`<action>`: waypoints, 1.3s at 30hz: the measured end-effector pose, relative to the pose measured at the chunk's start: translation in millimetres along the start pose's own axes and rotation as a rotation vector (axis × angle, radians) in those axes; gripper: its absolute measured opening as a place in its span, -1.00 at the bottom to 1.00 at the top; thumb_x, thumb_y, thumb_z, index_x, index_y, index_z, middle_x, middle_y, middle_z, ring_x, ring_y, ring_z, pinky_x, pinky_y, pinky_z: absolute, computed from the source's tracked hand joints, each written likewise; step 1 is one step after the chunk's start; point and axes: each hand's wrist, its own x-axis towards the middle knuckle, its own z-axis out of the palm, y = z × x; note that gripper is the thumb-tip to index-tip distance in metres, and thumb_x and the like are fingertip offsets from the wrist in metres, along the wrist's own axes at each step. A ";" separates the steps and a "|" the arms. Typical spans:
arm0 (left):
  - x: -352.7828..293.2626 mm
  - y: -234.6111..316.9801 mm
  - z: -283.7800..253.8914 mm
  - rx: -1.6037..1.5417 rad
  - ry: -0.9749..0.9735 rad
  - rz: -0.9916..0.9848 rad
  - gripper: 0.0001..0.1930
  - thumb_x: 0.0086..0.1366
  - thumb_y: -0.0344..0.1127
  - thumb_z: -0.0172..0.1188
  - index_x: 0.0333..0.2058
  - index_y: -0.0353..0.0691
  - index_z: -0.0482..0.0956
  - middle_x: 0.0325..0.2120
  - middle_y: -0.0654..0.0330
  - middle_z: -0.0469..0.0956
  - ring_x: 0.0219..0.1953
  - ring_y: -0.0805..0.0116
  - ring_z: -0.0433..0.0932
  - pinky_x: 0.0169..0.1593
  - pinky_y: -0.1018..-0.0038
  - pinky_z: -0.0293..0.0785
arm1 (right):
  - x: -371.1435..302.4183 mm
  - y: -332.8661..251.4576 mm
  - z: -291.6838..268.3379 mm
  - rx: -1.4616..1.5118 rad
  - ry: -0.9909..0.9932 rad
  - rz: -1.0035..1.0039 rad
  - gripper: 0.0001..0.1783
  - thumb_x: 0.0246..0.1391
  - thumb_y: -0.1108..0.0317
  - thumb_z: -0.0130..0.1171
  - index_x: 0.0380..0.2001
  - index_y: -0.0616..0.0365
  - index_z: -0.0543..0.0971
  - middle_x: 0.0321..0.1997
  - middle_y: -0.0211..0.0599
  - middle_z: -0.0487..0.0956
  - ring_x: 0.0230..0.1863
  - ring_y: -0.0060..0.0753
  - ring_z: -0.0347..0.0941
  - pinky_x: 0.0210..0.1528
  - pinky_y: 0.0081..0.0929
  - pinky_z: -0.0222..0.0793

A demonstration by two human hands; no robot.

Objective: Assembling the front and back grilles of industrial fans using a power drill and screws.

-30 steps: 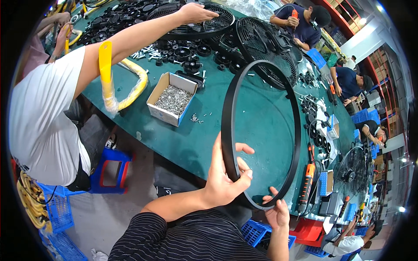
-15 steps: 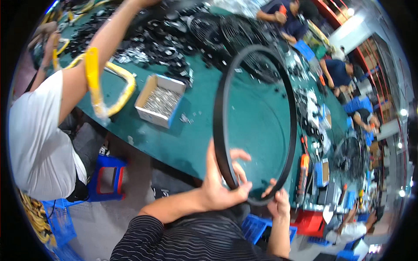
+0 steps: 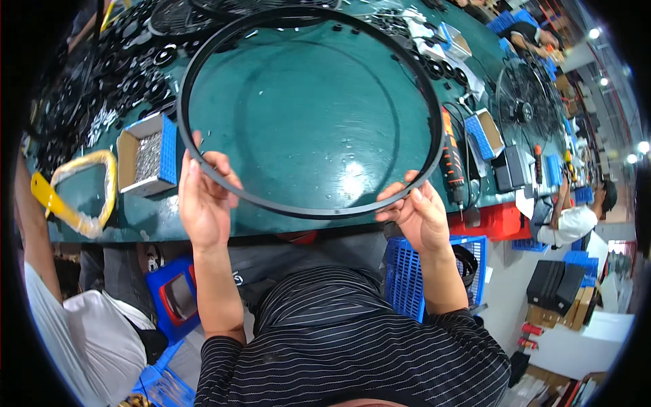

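A large thin black ring is held up in front of me, tilted over the green table. My left hand grips its lower left edge, thumb on one side and fingers behind. At the lower right edge, my right hand pinches the ring between thumb and fingers. The tabletop shows through the hoop, with a faint round shadow on it.
Left of the ring stands a blue-and-white box of small metal pieces, beside a yellow wrapped frame. An orange power screwdriver lies to the right. Black parts crowd the far left. A blue crate stands below the table edge.
The ring has gone from nearly upright to a flatter tilt, facing me. My hands have moved apart along its near edge. My view has turned, and the co-worker's arm at left is lower.
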 end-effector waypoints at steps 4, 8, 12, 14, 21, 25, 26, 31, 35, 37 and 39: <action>9.5 -0.3 -5.2 0.019 -0.038 0.008 -0.49 0.53 -0.14 -0.24 0.33 -0.28 0.16 -0.37 0.15 0.43 -0.52 0.47 0.48 -0.61 0.65 0.32 | -6.3 2.7 7.2 0.057 0.034 0.044 -0.68 0.34 0.26 0.01 0.06 0.14 0.33 -0.01 0.41 0.51 -0.04 0.22 0.58 -0.07 -0.06 0.63; 16.1 -3.1 -6.3 -0.002 -0.019 -0.020 -0.48 0.53 -0.12 -0.20 0.30 -0.35 0.20 -0.37 0.19 0.41 -0.55 0.54 0.34 -0.59 0.66 0.21 | -12.4 13.3 10.2 0.054 0.063 0.021 -0.74 0.32 0.28 0.05 -0.02 0.14 0.34 -0.01 0.37 0.52 -0.06 0.23 0.60 -0.10 -0.10 0.65; 30.4 -2.6 -11.1 -0.023 -0.014 -0.103 -0.49 0.53 -0.13 -0.18 0.26 -0.41 0.25 -0.39 0.24 0.37 -0.58 0.56 0.21 -0.56 0.61 0.13 | -23.1 32.0 15.1 0.106 0.094 -0.005 -0.75 0.27 0.32 0.13 -0.07 0.12 0.36 -0.04 0.23 0.58 -0.08 0.18 0.62 -0.15 -0.15 0.68; 42.8 -5.5 -13.6 -0.029 -0.016 -0.131 -0.50 0.53 -0.12 -0.18 0.24 -0.41 0.27 -0.40 0.24 0.38 -0.58 0.57 0.22 -0.56 0.61 0.13 | -31.3 43.4 20.2 0.118 0.089 0.019 -0.77 0.27 0.31 0.15 -0.10 0.12 0.41 -0.05 0.21 0.59 -0.06 0.10 0.62 -0.14 -0.18 0.68; 94.1 -24.1 -7.0 0.336 0.036 -0.175 -0.52 0.50 -0.16 -0.02 0.18 -0.47 0.37 0.07 -0.06 0.49 -0.07 0.38 0.57 -0.05 0.50 0.55 | -41.1 94.9 48.0 -0.071 -0.067 0.215 -0.50 0.37 0.29 -0.01 0.30 0.24 0.31 0.20 0.17 0.47 0.00 0.02 0.60 -0.08 -0.29 0.61; 84.1 -20.1 -18.1 0.490 -0.010 -0.024 -0.41 0.48 -0.17 0.04 0.28 -0.51 0.21 0.30 -0.08 0.23 0.32 0.20 0.28 0.41 0.29 0.17 | -25.2 108.7 61.4 -0.122 -0.132 0.513 -0.49 0.38 0.34 -0.02 0.33 0.24 0.27 0.20 0.06 0.49 0.07 -0.13 0.56 0.02 -0.35 0.53; 74.6 -18.9 -22.7 0.559 -0.008 0.047 -0.41 0.47 -0.18 0.04 0.29 -0.49 0.20 0.31 -0.10 0.22 0.37 0.20 0.21 0.41 0.30 0.16 | -26.6 103.2 63.5 -0.231 -0.220 0.585 -0.48 0.35 0.41 0.02 0.33 0.24 0.27 0.19 0.01 0.50 0.08 -0.21 0.55 0.06 -0.37 0.49; -6.9 -10.0 -44.0 1.183 0.086 0.462 -0.46 0.29 -0.20 0.25 0.16 -0.40 0.43 0.18 -0.09 0.41 0.30 0.00 0.31 0.37 0.15 0.13 | -31.0 51.3 55.4 -1.027 -0.467 -0.322 -0.65 -0.01 0.47 0.38 -0.13 0.33 0.56 -0.16 -0.02 0.66 -0.19 -0.13 0.65 -0.21 -0.35 0.57; -50.3 -11.1 -45.1 1.511 -0.039 0.377 -0.40 0.16 -0.13 0.33 0.10 -0.39 0.49 0.10 -0.07 0.48 0.28 -0.14 0.30 0.37 -0.11 -0.01 | 0.7 31.4 34.3 -1.723 -0.225 -0.600 -0.48 -0.25 0.32 0.54 -0.20 0.31 0.57 -0.32 -0.14 0.61 -0.40 -0.05 0.54 -0.27 -0.29 0.49; -57.5 -17.0 -40.1 1.512 -0.075 0.377 -0.29 0.14 0.00 0.32 0.12 -0.44 0.45 0.09 -0.09 0.48 0.27 -0.19 0.30 0.36 -0.19 -0.06 | 9.6 31.6 30.8 -1.738 -0.283 -0.603 -0.47 -0.27 0.31 0.55 -0.18 0.27 0.58 -0.42 -0.22 0.57 -0.48 -0.11 0.48 -0.35 -0.29 0.41; -55.3 -21.6 -35.5 1.514 -0.111 0.382 -0.23 0.12 0.07 0.31 0.12 -0.47 0.42 0.11 -0.12 0.45 0.26 -0.22 0.28 0.34 -0.22 -0.04 | 10.7 35.4 34.5 -1.722 -0.392 -0.349 -0.58 -0.20 0.37 0.48 -0.23 0.25 0.60 -0.51 -0.22 0.52 -0.51 -0.15 0.42 -0.40 -0.30 0.33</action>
